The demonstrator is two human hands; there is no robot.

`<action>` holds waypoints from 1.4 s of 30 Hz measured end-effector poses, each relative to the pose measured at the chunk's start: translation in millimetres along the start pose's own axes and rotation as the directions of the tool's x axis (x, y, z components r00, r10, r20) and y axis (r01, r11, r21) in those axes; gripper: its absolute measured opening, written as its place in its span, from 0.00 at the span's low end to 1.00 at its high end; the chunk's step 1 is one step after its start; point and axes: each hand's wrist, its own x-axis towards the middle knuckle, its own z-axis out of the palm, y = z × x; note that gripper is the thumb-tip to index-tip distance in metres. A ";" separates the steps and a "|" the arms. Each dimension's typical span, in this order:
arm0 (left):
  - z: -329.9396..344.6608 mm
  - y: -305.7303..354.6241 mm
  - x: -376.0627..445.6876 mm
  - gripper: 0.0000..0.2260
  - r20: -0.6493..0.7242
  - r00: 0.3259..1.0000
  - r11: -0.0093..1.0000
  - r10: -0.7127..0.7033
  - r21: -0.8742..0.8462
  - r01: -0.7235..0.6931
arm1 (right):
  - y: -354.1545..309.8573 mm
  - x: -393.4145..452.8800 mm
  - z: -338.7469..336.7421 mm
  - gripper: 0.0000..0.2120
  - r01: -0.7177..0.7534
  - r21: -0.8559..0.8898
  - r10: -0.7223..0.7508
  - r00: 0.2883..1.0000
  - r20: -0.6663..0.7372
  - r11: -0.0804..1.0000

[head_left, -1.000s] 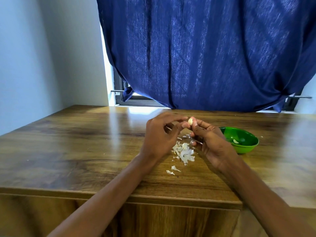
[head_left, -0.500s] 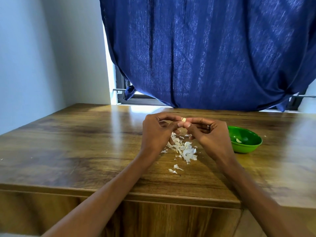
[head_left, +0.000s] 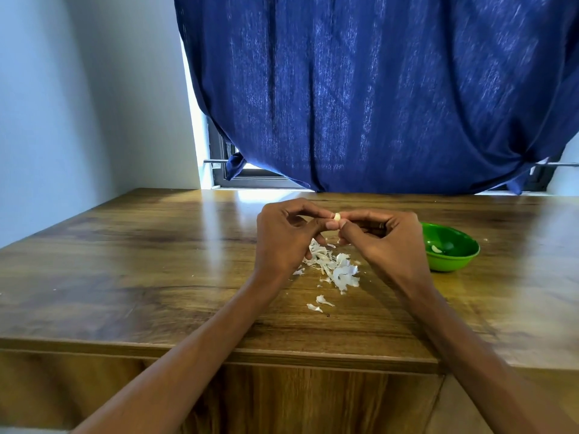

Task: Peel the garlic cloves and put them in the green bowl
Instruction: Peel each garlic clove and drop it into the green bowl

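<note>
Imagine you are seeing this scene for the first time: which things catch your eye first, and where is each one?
The big blue curtain fills the upper half, hanging over the window behind the wooden table. At the table's middle, the left hand and right hand pinch a small garlic cloves piece between their fingertips, above a pile of white skins. To the right sits the green bowl.

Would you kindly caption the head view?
Both hands pinch a clove above peels, beside the bowl.
</note>
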 end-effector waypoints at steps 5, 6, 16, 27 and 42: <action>1.0 0.6 -1.9 0.03 -0.002 0.999 0.998 0.041 0.049 -0.041 | -0.7 -0.6 -0.7 0.05 0.024 -0.022 -0.024 1.000 0.001 0.999; 1.2 1.1 -2.2 0.04 0.001 0.999 0.997 0.052 0.052 -0.052 | -1.0 -0.7 -0.7 0.05 0.027 -0.024 -0.027 1.000 -0.002 0.999; 1.8 5.9 -3.7 0.07 0.004 0.995 0.994 0.099 0.038 -0.099 | -1.3 -0.5 -1.7 0.07 0.054 -0.041 -0.054 0.999 -0.002 0.998; 2.9 7.3 -3.7 0.09 0.028 0.994 0.994 0.104 0.032 -0.105 | -1.0 -1.3 -1.8 0.06 0.051 -0.051 -0.052 0.998 -0.019 0.997; 3.9 -0.8 -4.5 0.08 0.008 0.976 0.944 0.217 0.254 -0.211 | -6.6 -2.8 -2.9 0.06 0.036 -0.049 -0.035 0.999 0.015 0.998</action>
